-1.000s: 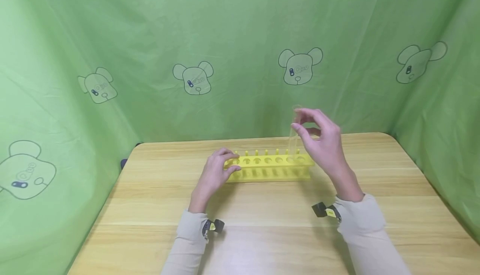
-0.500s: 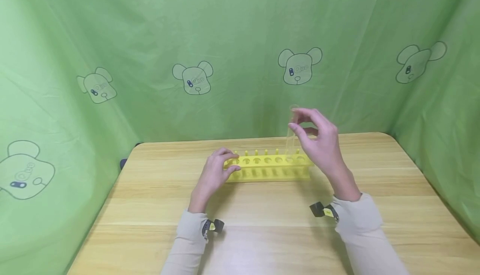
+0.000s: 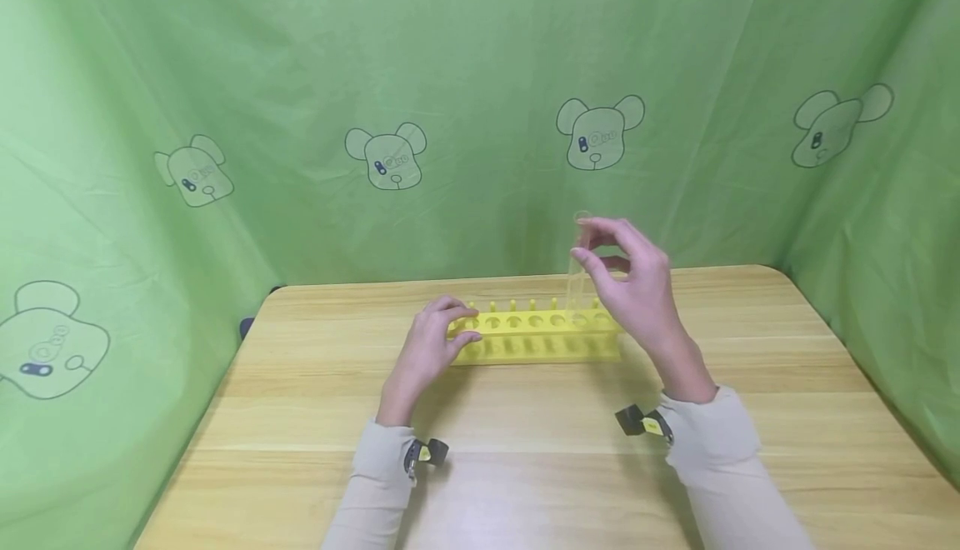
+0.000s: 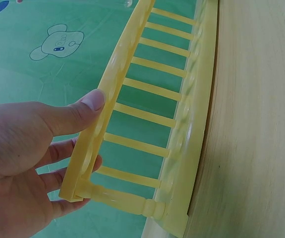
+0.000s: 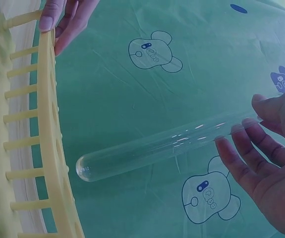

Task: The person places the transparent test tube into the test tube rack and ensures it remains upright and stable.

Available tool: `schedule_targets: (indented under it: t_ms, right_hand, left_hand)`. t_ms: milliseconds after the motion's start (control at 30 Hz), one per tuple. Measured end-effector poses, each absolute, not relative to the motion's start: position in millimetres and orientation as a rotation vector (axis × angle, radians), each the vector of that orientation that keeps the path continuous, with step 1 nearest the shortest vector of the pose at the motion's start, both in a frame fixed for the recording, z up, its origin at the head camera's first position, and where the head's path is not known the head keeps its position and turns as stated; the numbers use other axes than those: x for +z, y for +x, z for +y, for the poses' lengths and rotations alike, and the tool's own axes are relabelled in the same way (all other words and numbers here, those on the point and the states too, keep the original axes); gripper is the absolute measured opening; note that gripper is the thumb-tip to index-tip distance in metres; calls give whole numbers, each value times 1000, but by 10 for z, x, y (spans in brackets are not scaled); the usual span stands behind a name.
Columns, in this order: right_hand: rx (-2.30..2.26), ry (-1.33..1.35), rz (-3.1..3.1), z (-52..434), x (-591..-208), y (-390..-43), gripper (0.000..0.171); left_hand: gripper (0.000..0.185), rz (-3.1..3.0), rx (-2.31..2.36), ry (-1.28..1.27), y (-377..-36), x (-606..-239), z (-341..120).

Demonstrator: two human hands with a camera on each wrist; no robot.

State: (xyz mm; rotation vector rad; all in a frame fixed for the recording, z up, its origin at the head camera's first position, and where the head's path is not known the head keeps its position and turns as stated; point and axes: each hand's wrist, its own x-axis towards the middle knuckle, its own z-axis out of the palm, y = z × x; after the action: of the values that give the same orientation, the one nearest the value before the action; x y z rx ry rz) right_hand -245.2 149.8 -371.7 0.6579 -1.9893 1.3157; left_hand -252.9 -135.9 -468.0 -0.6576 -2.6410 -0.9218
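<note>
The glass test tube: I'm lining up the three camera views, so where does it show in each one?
Head: test tube right of centre, upright, pinched by the right hand over the rack's right end.
Left wrist: not in it.
Right wrist: across the middle, round end beside the rack.
Shared landmark: the yellow rack, gripped at its end by the left hand.

Your right hand holds a clear, colourless test tube with pale glints along its glass. Below it, your left hand grips a bright yellow rack, plain and unpatterned. The rack sits on a light wooden table with fine, straight grain. Behind the rack hangs a green cloth backdrop printed with outlined cartoon bear heads, each with one dark blue eye. Both your sleeves are beige.
</note>
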Motion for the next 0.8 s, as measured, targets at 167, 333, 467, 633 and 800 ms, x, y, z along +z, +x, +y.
schedule_targets:
  t_ms: [167,333,467,633,800]
  right_hand:
    - [1316,656,-1993,1478,-3729,-2460,41]
    - [1313,649,-1996,1445,-3741,-2473,39]
    - [1332,652,-1992,1430,-3736,-2467,39]
    - [1346,666,-1984,1407,-3723,-2452,40]
    - [1351,666,-1983,1390,-3726,-2460,40]
  left_hand:
    - [38,-2646,-924,-654,-2526,-4673,-1359]
    - [38,-2664,-906,-647,-2521,-4671,-1362]
    - [38,-2669,-908,-640,-2526,-4676,-1363]
    - [39,-2667,-908,-637,-2525,-4676,-1364]
    - [38,-2667,-900,-645,-2518,-4665,-1364]
